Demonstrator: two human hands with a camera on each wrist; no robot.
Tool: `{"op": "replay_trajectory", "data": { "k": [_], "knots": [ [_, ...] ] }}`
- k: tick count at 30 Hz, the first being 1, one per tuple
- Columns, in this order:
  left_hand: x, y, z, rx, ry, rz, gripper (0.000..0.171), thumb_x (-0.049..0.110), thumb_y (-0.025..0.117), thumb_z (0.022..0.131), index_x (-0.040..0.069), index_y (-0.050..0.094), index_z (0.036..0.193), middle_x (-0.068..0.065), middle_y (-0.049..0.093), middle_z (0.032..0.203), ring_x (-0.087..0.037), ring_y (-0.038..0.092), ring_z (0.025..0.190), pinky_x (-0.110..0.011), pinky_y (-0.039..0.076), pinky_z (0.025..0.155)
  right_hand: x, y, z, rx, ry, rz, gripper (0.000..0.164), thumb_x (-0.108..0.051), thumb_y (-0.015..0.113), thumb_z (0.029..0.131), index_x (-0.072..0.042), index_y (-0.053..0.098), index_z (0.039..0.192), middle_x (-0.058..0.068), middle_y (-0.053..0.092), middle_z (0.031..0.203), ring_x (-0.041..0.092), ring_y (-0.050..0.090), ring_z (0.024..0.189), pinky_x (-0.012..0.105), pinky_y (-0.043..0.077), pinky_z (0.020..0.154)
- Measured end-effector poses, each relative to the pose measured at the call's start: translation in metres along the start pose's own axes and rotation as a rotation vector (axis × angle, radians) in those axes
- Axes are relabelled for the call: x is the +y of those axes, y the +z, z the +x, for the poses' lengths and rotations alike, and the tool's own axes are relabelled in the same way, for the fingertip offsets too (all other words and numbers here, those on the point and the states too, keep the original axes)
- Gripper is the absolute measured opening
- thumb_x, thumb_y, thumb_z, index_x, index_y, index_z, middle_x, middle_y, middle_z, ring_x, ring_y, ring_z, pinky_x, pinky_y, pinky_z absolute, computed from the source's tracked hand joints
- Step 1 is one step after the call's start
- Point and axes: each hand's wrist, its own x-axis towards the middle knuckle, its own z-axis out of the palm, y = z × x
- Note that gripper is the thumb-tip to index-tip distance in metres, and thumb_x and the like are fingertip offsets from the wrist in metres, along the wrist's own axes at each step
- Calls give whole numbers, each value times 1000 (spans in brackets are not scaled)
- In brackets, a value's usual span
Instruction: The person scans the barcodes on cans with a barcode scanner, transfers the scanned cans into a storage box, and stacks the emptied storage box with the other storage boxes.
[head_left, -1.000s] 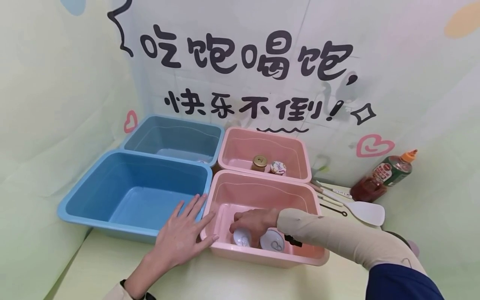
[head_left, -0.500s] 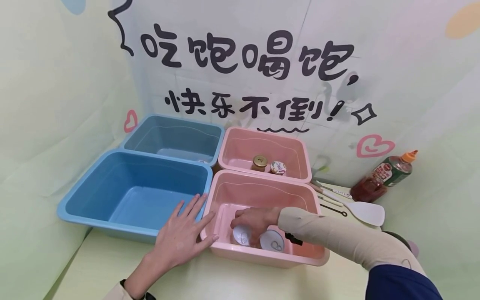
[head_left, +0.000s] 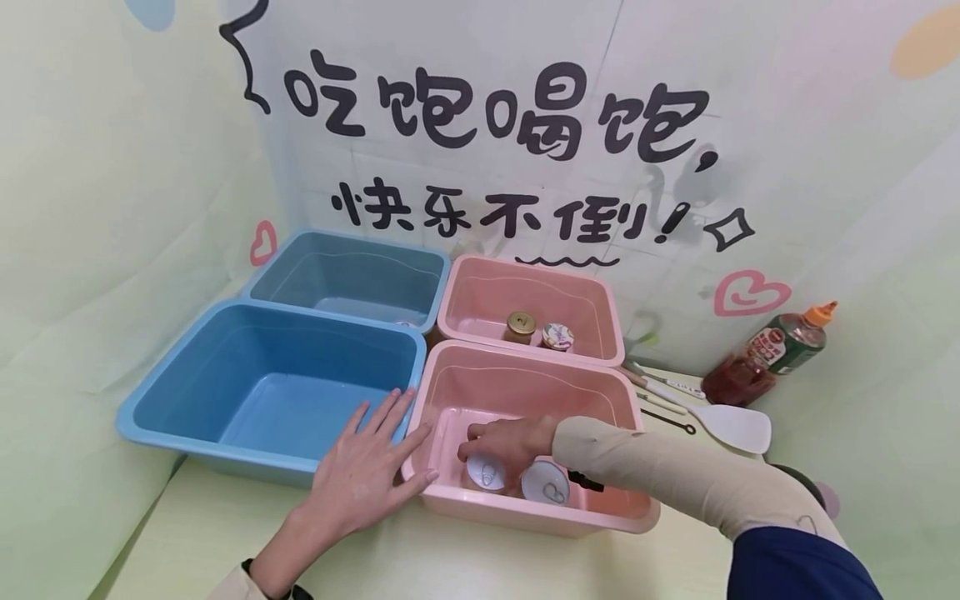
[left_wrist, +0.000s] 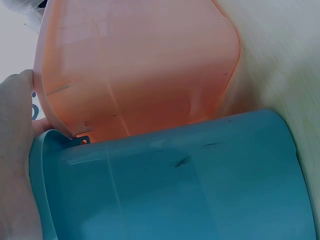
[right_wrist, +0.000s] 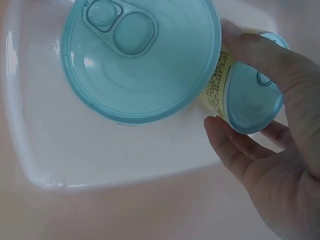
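Note:
Inside the front pink bin (head_left: 525,354), my right hand (head_left: 510,442) holds a pull-tab can (head_left: 487,475), thumb on one side and fingers on the other. In the right wrist view this can (right_wrist: 255,97) shows a yellowish printed side and a pale lid, and it leans a little within the right hand (right_wrist: 280,165). A second pull-tab can (head_left: 545,482) stands close to its right. My left hand (head_left: 360,471) lies with spread fingers over the adjoining rims of the front pink bin and the front blue bin (head_left: 292,417). Its fingertips are partly hidden in the left wrist view.
Behind stand another blue bin (head_left: 348,267) and another pink bin (head_left: 525,271); the latter holds a gold-lidded jar (head_left: 521,323) and a jar with a patterned lid (head_left: 557,336). To the right lie a white spatula (head_left: 735,425) and other utensils, near a sauce bottle (head_left: 772,354).
The fingers of my right hand have shifted very slightly around the can. My left hand and the bins have stayed in place.

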Motion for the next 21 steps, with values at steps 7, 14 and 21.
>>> {"op": "replay_trajectory", "data": {
  "k": [7, 14, 21],
  "knots": [
    [0, -1, 0, -2, -2, -4, 67, 73, 44, 91, 32, 57, 142, -9, 29, 165, -31, 31, 151, -58, 26, 120, 2, 1, 2, 48, -18, -38, 72, -28, 91, 71, -25, 57, 134, -5, 59, 117, 6, 56, 98, 23, 52, 90],
    [2, -1, 0, -3, -11, -10, 66, 73, 47, 91, 32, 57, 142, -8, 30, 164, -31, 31, 151, -58, 28, 120, 6, -11, -3, 111, 15, -85, 72, -31, 88, 75, -25, 56, 140, -6, 62, 125, 8, 58, 106, 30, 53, 98],
    [2, -2, 1, 4, -10, -16, 66, 73, 47, 90, 32, 58, 141, -9, 31, 164, -32, 32, 150, -58, 28, 119, 5, -35, -20, 188, 29, -52, 77, -31, 90, 72, -18, 56, 140, -3, 62, 129, 11, 58, 114, 31, 50, 104]
  ]
}}
